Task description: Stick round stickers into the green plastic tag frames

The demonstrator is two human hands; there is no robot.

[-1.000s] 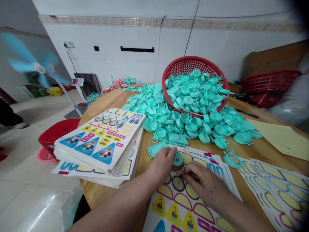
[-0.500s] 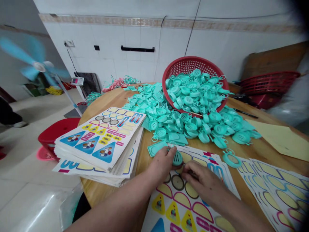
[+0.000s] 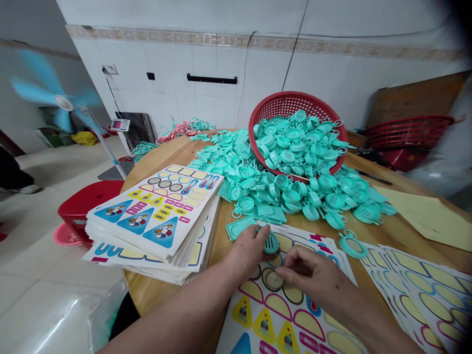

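Between the thumb and fingers of my left hand (image 3: 248, 250) is a round turquoise plastic piece with slots and a ring (image 3: 272, 243), held just above the sticker sheets. My right hand (image 3: 315, 276) is closed in a pinch at the edge of a round sticker (image 3: 273, 281), which looks partly lifted from the top sticker sheet (image 3: 246, 301). That sheet carries dark-rimmed circles, pink half-rounds and yellow triangles. A flat rectangular turquoise piece (image 3: 236, 227) lies by my left hand. Beyond my right hand sits another round piece with a round sticker in it (image 3: 353, 246).
Behind my hands a pile of turquoise pieces (image 3: 243, 172) spreads around a tipped red basket (image 3: 262, 118). A thick stack of sticker sheets (image 3: 147, 206) stands left; more peeled sheets (image 3: 416, 290) and yellow paper (image 3: 431, 216) lie right. A fan (image 3: 63, 102) spins beyond the red stool (image 3: 86, 196).
My right hand has moved slightly down, away from the plastic piece, and now pinches a round sticker, lifting it from the sheet. My left hand keeps its hold. The view has tipped slightly.
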